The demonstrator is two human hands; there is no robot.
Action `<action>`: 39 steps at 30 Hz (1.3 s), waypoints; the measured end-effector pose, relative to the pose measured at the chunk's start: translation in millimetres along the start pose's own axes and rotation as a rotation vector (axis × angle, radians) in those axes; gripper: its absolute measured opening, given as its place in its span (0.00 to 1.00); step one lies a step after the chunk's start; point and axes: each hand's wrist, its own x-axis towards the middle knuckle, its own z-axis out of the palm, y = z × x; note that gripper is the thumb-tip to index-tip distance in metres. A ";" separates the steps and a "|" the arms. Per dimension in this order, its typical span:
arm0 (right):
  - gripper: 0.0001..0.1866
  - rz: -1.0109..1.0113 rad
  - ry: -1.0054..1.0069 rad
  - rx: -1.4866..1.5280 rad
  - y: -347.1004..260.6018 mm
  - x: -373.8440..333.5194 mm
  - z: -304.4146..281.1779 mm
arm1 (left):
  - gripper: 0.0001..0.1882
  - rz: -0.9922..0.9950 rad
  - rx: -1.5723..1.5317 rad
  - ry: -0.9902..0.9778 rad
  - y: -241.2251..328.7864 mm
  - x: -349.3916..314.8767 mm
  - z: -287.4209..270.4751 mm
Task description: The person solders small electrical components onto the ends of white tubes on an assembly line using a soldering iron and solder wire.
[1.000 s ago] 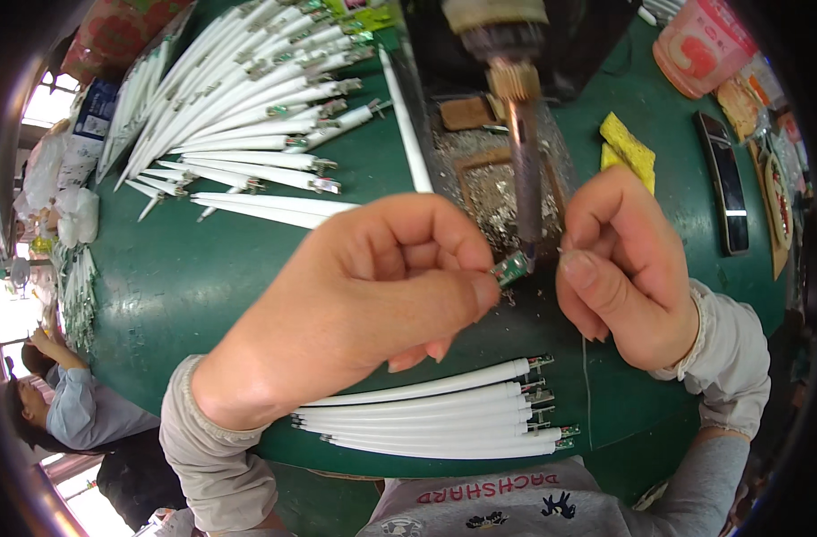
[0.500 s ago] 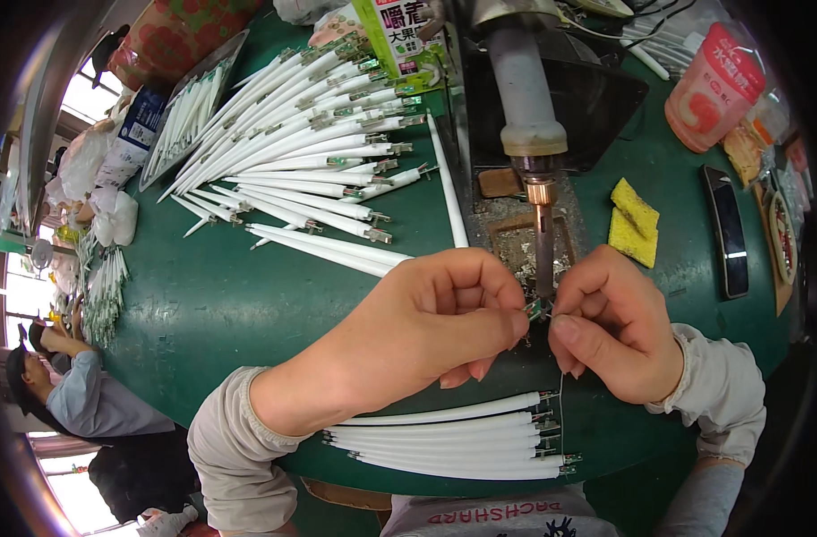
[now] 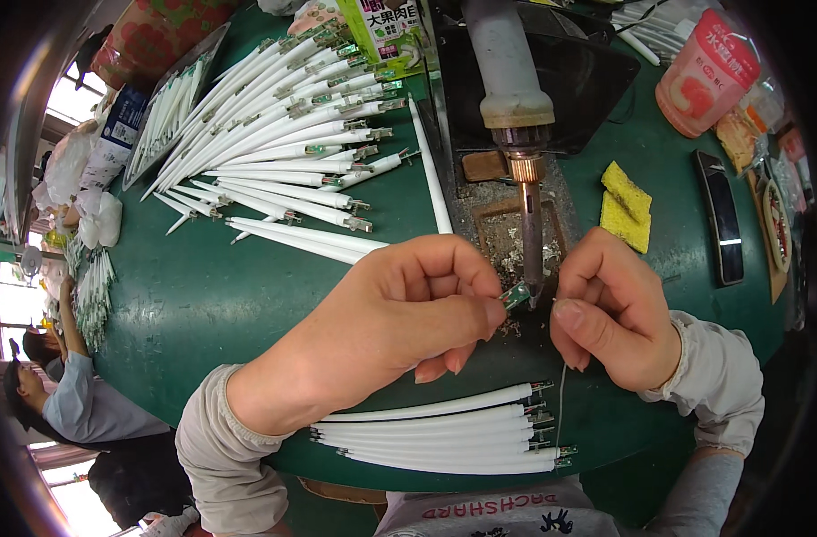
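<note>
My left hand (image 3: 386, 318) is closed, thumb against fingers, on a small green circuit board (image 3: 516, 295). White tapered sticks (image 3: 292, 238) run behind this hand; whether the board sits on one of them is hidden. The board is close beside the tip of a soldering iron (image 3: 531, 242) that points down from above; I cannot tell whether they touch. On the tip's other side, my right hand (image 3: 614, 318) pinches a thin grey wire (image 3: 562, 394), which looks like solder and hangs below the fingers.
Several white sticks with board ends (image 3: 435, 434) lie in a row near me. A larger fan of them (image 3: 283, 125) spreads at the far left. A yellow sponge (image 3: 625, 210), a phone (image 3: 720, 219) and a pink pouch (image 3: 705, 76) lie right. A co-worker (image 3: 77, 385) sits at left.
The view has shifted slightly. My right fingers have drawn a little away from the iron's tip, and more of the circuit board shows past my left fingertips.
</note>
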 end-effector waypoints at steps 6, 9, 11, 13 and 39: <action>0.07 -0.024 0.067 -0.031 12.9 -2.8 -0.7 | 0.05 -0.003 0.161 0.033 -2.0 -3.1 3.7; 0.07 -0.052 0.082 -0.058 13.6 -2.7 -1.5 | 0.06 0.035 0.181 0.020 -4.1 -4.7 5.8; 0.07 -0.046 0.088 -0.036 12.8 -2.8 -0.9 | 0.06 0.027 0.283 0.032 -6.3 -7.1 6.5; 0.07 -0.043 0.093 -0.034 13.1 -2.7 -0.3 | 0.07 0.029 0.330 0.034 -5.4 -9.9 8.8; 0.07 -0.017 0.080 -0.023 7.7 -0.6 0.3 | 0.10 0.773 1.980 0.456 -7.1 -14.8 -42.0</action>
